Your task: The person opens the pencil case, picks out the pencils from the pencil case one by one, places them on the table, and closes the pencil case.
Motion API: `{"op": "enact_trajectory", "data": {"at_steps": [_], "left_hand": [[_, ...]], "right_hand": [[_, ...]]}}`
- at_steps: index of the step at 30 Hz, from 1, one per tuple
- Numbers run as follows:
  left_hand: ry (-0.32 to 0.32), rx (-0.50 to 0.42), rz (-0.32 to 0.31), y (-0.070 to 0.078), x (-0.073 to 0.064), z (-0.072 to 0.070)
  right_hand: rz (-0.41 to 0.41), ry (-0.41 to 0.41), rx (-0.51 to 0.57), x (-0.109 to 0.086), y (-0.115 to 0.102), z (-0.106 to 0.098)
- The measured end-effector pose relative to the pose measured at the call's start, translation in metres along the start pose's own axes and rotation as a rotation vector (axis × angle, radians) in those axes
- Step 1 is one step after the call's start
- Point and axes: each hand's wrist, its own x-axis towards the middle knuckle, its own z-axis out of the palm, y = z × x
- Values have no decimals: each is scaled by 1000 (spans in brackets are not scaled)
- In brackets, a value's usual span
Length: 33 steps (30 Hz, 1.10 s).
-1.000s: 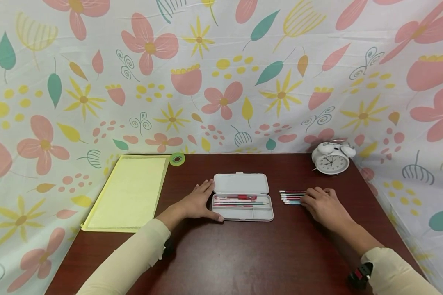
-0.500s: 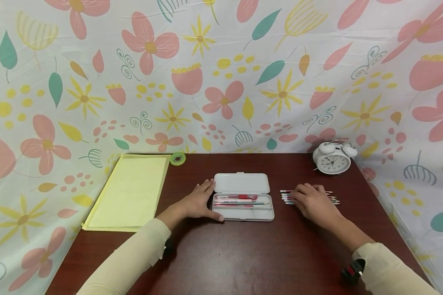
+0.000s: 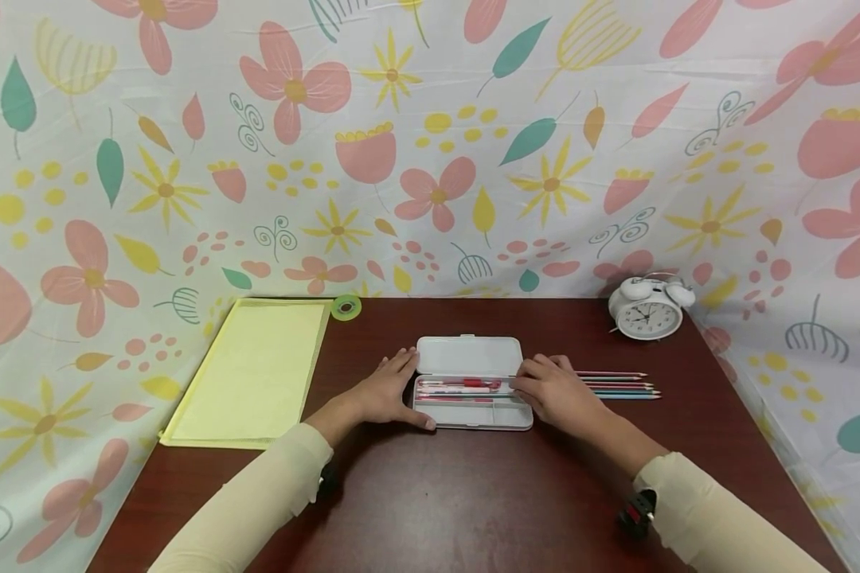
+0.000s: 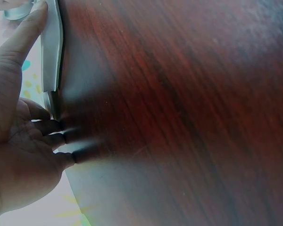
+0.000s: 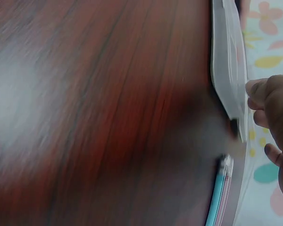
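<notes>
A white pencil case (image 3: 466, 417) lies with its lid (image 3: 469, 356) folded back in the head view. Inside are a red-capped pen (image 3: 473, 383) and a few pencils (image 3: 459, 395). My left hand (image 3: 376, 395) braces the case's left side, thumb along the front corner, fingers extended. At the right end, my right hand (image 3: 562, 394) has its bent fingers over the compartment, by the tip of a green pencil; whether they pinch it is hidden. Several pencils (image 3: 619, 386) lie in a row right of the case, partly behind that hand.
A yellow mesh zip folder (image 3: 247, 374) lies at the left, with a green tape roll (image 3: 346, 308) at its far corner. Towards the back right corner stands a white twin-bell alarm clock (image 3: 647, 310). Flower-printed cloth borders the brown table (image 3: 430, 509).
My right hand has moved left, off the row of pencils on the table to the right end of the case. My left hand stays in place.
</notes>
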Motion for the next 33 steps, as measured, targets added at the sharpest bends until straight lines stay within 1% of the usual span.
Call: {"op": "enact_trajectory", "data": {"at_steps": [3, 6, 9, 16, 26, 29, 33], "left_hand": [[0, 0, -1, 1, 1, 0], [-1, 0, 1, 1, 1, 0], [-1, 4, 4, 1, 2, 1], [1, 6, -1, 1, 2, 0], [-1, 6, -1, -1, 2, 2], [2, 1, 1, -1, 2, 2], [2, 1, -3, -1, 1, 1]], "right_hand": [[-15, -32, -13, 7, -5, 4], [-21, -51, -51, 11, -9, 8], [-16, -59, -95, 13, -10, 10], [11, -65, -131, 17, -12, 11], [78, -142, -88, 22, -17, 9], [92, -142, -74, 23, -18, 8], [81, -113, -41, 24, -18, 6]]}}
